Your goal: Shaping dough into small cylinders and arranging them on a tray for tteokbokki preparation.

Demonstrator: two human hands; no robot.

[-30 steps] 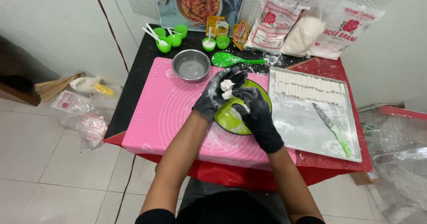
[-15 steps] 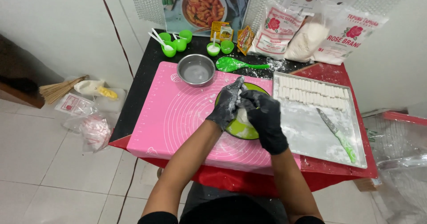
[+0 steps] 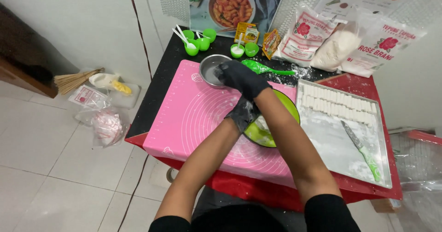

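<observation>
Our right hand, in a black glove, reaches into the small steel bowl on the pink mat; we cannot tell its grip. Our left hand rests at the green bowl, fingers curled, beside the tray of white dough sticks.

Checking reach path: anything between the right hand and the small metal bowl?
Nothing visible. The right hand is already at the metal bowl, over its right rim. The left hand is apart, at the green bowl of dough.
</observation>
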